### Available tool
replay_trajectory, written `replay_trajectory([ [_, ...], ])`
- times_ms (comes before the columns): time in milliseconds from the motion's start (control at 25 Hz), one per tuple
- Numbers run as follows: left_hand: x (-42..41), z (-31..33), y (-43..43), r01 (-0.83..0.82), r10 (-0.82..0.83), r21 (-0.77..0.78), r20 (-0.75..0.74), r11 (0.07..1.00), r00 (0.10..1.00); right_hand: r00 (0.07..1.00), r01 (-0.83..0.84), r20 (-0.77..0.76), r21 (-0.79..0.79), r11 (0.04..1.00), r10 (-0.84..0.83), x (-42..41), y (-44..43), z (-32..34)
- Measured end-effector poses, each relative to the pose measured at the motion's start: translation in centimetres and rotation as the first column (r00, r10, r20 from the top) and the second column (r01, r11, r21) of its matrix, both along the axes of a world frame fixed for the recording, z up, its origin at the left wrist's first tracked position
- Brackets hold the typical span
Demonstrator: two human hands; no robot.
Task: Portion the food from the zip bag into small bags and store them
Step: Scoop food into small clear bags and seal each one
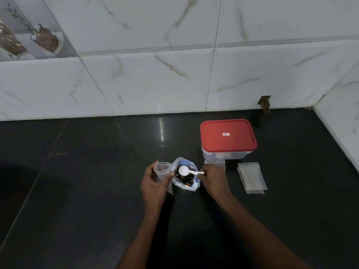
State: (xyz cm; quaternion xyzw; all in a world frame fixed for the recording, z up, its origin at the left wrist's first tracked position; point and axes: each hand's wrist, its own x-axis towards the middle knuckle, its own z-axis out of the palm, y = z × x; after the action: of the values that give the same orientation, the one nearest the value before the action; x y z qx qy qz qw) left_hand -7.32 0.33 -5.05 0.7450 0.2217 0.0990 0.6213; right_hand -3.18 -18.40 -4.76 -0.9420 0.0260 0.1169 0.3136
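An open zip bag (186,186) holding dark pieces of food stands on the black counter between my hands. My left hand (155,183) grips a small clear bag (162,169) with its mouth held open, just left of the zip bag. My right hand (213,180) pinches the handle of a white plastic spoon (185,170), whose empty bowl hovers over the zip bag's mouth. A stack of flat small bags (252,177) lies to the right.
A clear plastic box with a red lid (227,137), shut, stands behind the zip bag. Another small bag (214,163) lies in front of the box. White marble wall tiles (174,74) rise at the back and at the right.
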Motion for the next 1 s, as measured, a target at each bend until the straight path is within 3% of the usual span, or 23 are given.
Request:
replay_trajectory([
  [160, -0.6, -1.5, -0.2, -0.015, 0.011, -0.106, -0.041, 0.994, 0.999, 0.981, -0.107, 0.15, -0.097, 0.99, 0.121, -0.6, 0.5, 0.1],
  [400, -1.3, -2.1, -1.4, -0.042, -0.004, -0.374, -0.121, 0.926, 0.993, 0.947, -0.196, 0.21, -0.222, 0.955, 0.243, -1.8, 1.5, 0.0],
  [480, -1.3, -1.5, -1.9, -0.048, 0.002, -0.432, -0.108, 0.901, 0.994, 0.96, -0.187, 0.176, -0.176, 0.966, 0.218, -2.0, 2.0, 0.1],
  [560, -1.1, -1.0, -2.3, -0.045, 0.008, -0.448, -0.083, 0.893, 0.997, 0.989, -0.083, 0.121, -0.032, 0.996, 0.086, -1.8, 1.9, 0.1],
  [680, -0.7, -0.6, -2.7, -0.021, -0.006, -0.405, -0.064, 0.914, 0.998, 0.992, 0.119, 0.015, 0.202, 0.972, -0.124, -0.8, 0.9, -0.4],
  [800, -0.7, -0.7, -2.6, -0.036, 0.015, -0.342, -0.063, 0.939, 0.998, 0.962, 0.271, -0.094, 0.381, 0.884, -0.255, -0.7, 0.4, 0.0],
  [880, -1.0, -0.9, -2.4, -0.031, 0.015, -0.258, -0.066, 0.966, 0.998, 0.942, 0.336, -0.165, 0.445, 0.83, -0.293, -0.8, 0.1, 0.3],
  [1000, -1.2, -1.0, -2.4, 0.022, -0.026, -0.058, -0.078, 0.998, 0.997, 0.936, 0.35, -0.136, 0.469, 0.811, -0.325, -1.0, -0.4, 0.8],
])
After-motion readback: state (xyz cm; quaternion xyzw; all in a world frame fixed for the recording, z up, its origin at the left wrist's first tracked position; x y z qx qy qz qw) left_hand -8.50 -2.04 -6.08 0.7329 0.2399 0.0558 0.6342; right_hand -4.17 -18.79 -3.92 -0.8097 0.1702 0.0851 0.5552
